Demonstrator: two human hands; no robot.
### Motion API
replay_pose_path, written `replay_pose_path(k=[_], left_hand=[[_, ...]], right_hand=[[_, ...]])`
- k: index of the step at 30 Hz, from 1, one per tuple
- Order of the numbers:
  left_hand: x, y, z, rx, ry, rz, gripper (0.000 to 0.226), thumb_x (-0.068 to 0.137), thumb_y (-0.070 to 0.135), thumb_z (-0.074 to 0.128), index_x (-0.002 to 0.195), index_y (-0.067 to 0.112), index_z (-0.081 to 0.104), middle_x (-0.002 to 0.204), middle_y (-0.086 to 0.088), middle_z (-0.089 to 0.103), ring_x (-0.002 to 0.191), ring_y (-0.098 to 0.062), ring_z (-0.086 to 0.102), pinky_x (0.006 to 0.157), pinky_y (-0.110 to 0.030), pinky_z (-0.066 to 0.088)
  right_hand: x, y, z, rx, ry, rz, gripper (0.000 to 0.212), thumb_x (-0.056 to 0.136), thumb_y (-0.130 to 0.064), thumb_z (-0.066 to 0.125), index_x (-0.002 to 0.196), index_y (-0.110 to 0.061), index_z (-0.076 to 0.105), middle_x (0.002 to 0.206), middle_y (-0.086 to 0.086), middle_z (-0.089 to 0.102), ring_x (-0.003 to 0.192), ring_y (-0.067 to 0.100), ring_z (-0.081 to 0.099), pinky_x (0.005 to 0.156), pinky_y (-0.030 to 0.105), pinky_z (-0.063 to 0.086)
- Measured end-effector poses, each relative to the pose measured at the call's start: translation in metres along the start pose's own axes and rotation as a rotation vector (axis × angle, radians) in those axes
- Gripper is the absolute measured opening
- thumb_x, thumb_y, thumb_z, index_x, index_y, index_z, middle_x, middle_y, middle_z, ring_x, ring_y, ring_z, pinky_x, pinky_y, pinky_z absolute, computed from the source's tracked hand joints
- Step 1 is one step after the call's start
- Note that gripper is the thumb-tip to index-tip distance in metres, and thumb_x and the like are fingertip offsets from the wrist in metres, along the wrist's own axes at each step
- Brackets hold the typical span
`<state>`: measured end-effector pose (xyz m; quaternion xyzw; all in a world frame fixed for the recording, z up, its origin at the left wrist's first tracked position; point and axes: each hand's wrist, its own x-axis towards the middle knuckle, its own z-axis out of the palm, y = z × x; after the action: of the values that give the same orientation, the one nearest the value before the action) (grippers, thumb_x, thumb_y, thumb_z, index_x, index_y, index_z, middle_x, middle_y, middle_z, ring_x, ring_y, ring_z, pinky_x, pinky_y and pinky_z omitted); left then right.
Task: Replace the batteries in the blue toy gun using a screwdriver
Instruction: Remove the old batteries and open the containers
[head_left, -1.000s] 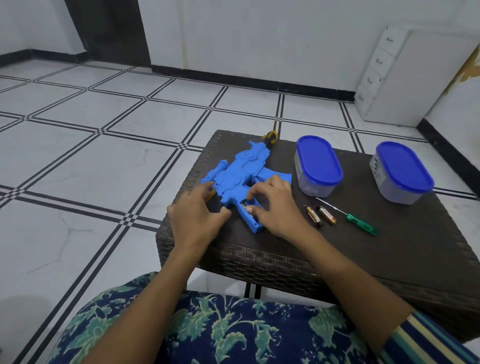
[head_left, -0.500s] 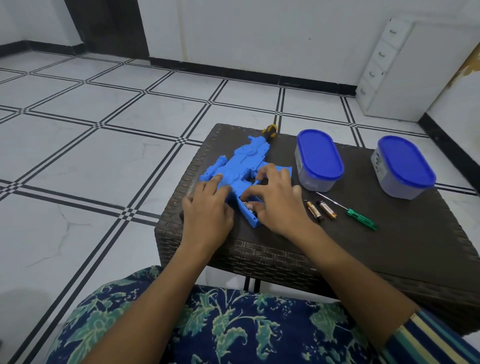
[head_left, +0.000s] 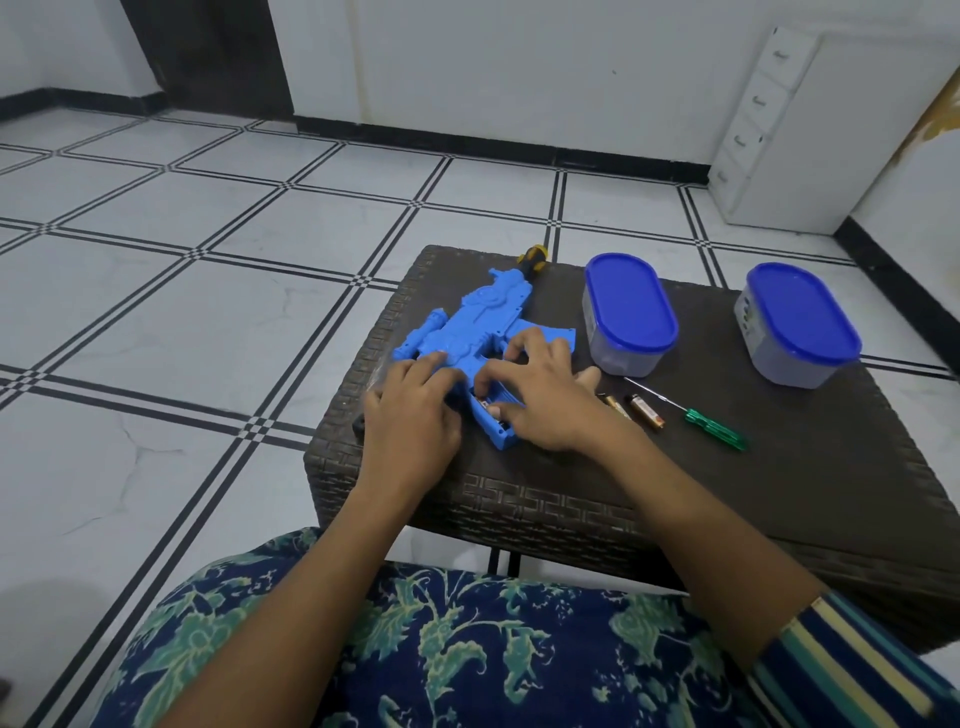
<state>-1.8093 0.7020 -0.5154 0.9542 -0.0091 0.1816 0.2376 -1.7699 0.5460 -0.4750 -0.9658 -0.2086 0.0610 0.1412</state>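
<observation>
The blue toy gun (head_left: 480, 322) lies flat on the dark woven table (head_left: 727, 499), muzzle pointing away from me. My left hand (head_left: 413, 410) presses down on its rear body. My right hand (head_left: 540, 400) lies over the grip, fingertips at the open battery compartment, where a battery end shows. Two loose batteries (head_left: 636, 408) lie just right of my right hand. A thin screwdriver with a green handle (head_left: 714, 428) rests beside them, untouched.
Two clear tubs with blue lids stand at the back of the table, one in the middle (head_left: 628, 314) and one at the right (head_left: 797, 325). The table's left edge is close to my left hand. A white drawer unit (head_left: 769, 130) stands by the far wall.
The view shifted slightly. My left hand slid forward onto the gun's body. My right hand's fingers stay working at the battery compartment in the grip.
</observation>
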Motion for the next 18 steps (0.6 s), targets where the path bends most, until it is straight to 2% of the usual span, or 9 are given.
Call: replay_pose_path(k=[5, 7, 10, 12, 14, 16, 18], left_hand=[[0.001, 0.0, -0.001, -0.006, 0.0, -0.016, 0.033, 0.08, 0.009, 0.057, 0.108, 0.023, 0.066, 0.133, 0.007, 0.058, 0.124, -0.019, 0.045, 0.091, -0.051, 0.041], [0.001, -0.001, -0.001, -0.016, -0.011, -0.015, 0.031, 0.082, 0.011, 0.056, 0.108, 0.024, 0.066, 0.133, 0.008, 0.057, 0.124, -0.018, 0.044, 0.092, -0.051, 0.041], [0.002, -0.001, -0.001, -0.016, -0.017, -0.01, 0.029, 0.082, 0.012, 0.057, 0.106, 0.025, 0.067, 0.133, 0.009, 0.057, 0.124, -0.018, 0.044, 0.091, -0.049, 0.039], [0.002, -0.001, -0.001, -0.002, -0.02, -0.005, 0.029, 0.083, 0.012, 0.057, 0.107, 0.025, 0.067, 0.133, 0.009, 0.057, 0.124, -0.019, 0.044, 0.091, -0.05, 0.04], [0.003, -0.001, -0.002, 0.023, -0.03, 0.003, 0.031, 0.083, 0.012, 0.056, 0.109, 0.024, 0.066, 0.134, 0.007, 0.056, 0.124, -0.02, 0.044, 0.092, -0.052, 0.041], [0.004, 0.001, -0.002, 0.049, -0.047, 0.006, 0.032, 0.083, 0.012, 0.056, 0.111, 0.023, 0.065, 0.135, 0.007, 0.056, 0.123, -0.021, 0.044, 0.092, -0.051, 0.042], [0.004, 0.005, -0.003, 0.079, -0.053, 0.004, 0.031, 0.082, 0.015, 0.056, 0.111, 0.022, 0.065, 0.134, 0.007, 0.056, 0.122, -0.021, 0.044, 0.092, -0.05, 0.039]], right_hand=[[0.002, 0.001, 0.005, 0.103, 0.069, -0.06, 0.004, 0.09, -0.035, 0.051, 0.091, -0.034, 0.055, 0.115, -0.009, 0.031, 0.109, 0.017, 0.027, 0.085, 0.045, 0.025], [0.002, -0.003, 0.007, 0.204, 0.126, -0.086, 0.011, 0.089, -0.039, 0.056, 0.086, -0.028, 0.054, 0.109, -0.009, 0.039, 0.103, 0.013, 0.032, 0.083, 0.041, 0.025], [-0.002, -0.005, 0.002, 0.359, 0.152, -0.148, 0.023, 0.084, -0.024, 0.072, 0.082, -0.015, 0.051, 0.08, -0.006, 0.052, 0.072, 0.003, 0.046, 0.069, 0.029, 0.036], [-0.007, -0.004, -0.003, 0.421, 0.146, -0.121, 0.023, 0.081, -0.014, 0.076, 0.085, -0.011, 0.054, 0.068, -0.006, 0.053, 0.055, 0.004, 0.048, 0.056, 0.021, 0.041], [-0.013, -0.001, -0.006, 0.469, 0.142, -0.068, 0.024, 0.081, -0.01, 0.076, 0.098, -0.015, 0.061, 0.072, 0.001, 0.062, 0.052, 0.006, 0.053, 0.057, 0.022, 0.05], [-0.018, 0.005, -0.01, 0.487, 0.158, -0.042, 0.029, 0.08, -0.006, 0.077, 0.106, -0.017, 0.07, 0.077, 0.001, 0.069, 0.054, 0.0, 0.057, 0.058, 0.013, 0.05], [-0.024, 0.015, -0.019, 0.491, 0.214, 0.003, 0.016, 0.077, -0.006, 0.078, 0.091, -0.015, 0.076, 0.072, 0.003, 0.073, 0.053, 0.0, 0.057, 0.055, 0.013, 0.046]])
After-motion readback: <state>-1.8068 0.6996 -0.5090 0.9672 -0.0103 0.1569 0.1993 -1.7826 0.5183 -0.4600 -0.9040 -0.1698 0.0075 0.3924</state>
